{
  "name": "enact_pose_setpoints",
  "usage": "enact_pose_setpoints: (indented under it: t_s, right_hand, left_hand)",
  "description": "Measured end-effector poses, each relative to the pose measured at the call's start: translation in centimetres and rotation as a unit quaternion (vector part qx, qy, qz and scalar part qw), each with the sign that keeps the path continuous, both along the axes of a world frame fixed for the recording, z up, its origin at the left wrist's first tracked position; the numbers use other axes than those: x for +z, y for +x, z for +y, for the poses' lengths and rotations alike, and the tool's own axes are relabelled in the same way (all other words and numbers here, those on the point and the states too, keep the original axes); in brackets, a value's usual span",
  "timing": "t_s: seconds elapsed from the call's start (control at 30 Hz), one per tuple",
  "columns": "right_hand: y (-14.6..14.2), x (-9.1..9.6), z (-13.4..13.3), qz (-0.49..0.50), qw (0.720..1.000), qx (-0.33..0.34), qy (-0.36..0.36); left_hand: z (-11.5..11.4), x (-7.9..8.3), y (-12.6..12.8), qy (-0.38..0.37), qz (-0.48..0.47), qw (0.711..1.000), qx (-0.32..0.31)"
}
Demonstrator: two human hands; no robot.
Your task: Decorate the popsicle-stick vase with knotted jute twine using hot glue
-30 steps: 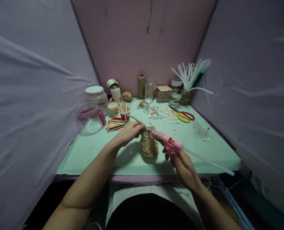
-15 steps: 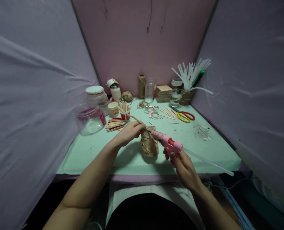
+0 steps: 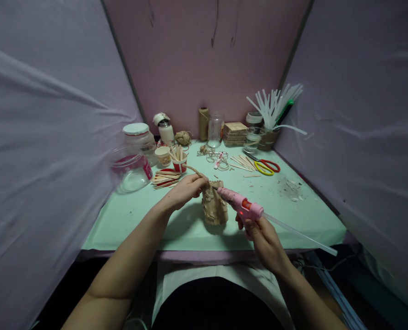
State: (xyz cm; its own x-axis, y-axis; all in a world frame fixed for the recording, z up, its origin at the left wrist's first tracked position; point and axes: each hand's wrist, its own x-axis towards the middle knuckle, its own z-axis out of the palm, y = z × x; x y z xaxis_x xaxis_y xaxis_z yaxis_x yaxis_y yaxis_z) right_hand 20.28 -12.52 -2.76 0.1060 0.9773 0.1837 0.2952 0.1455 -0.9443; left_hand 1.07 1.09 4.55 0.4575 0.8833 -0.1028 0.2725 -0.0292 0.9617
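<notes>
My right hand (image 3: pixel 261 233) is wrapped round the grip of a pink hot glue gun (image 3: pixel 236 200), with a long clear glue stick (image 3: pixel 300 233) jutting from its back. The gun's tip is at the upper rim of a tan, stick-covered cylinder (image 3: pixel 215 208) standing upright near the table's front. Closed at the left side of that rim, my left hand (image 3: pixel 192 185) pinches a braided cord (image 3: pixel 193 170), whose free end sticks up to the left. My fingertips hide where the cord meets the cylinder.
To the left stand clear jars (image 3: pixel 131 172), a paper cup of sticks (image 3: pixel 179 160) and a pile of craft sticks (image 3: pixel 166 178). Scissors (image 3: pixel 267 167) and loose sticks lie right of centre. At the back are a twine ball (image 3: pixel 182 138) and a pot of glue sticks (image 3: pixel 268 138).
Almost nothing differs. The glue stick's rear end has shifted very slightly right and down; both hands and the cylinder stay in place.
</notes>
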Motion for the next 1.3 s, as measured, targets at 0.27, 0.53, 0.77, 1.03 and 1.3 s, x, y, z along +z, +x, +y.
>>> enact_pose_setpoints:
  t_s: [0.27, 0.53, 0.77, 1.03, 1.3]
  right_hand:
    - [0.0, 0.3, -0.1, -0.009, 1.0, -0.007, -0.003]
    - [-0.1, 0.9, -0.1, -0.015, 1.0, -0.006, 0.024]
    - [0.2, 0.5, -0.1, -0.016, 1.0, -0.012, 0.024]
    - [0.3, 0.6, -0.2, -0.015, 1.0, -0.018, 0.017]
    - [0.6, 0.5, -0.2, -0.027, 0.999, -0.027, 0.007]
  left_hand:
    - [0.0, -0.1, -0.2, 0.003, 0.001, 1.0, -0.002]
    - [0.1, -0.1, -0.2, 0.004, 0.005, 1.0, 0.003]
    - [0.0, 0.1, -0.3, 0.009, 0.009, 1.0, 0.001]
    - [-0.1, 0.2, -0.2, 0.002, 0.005, 1.0, 0.002]
    - [0.0, -0.1, -0.3, 0.0, -0.003, 1.0, -0.004]
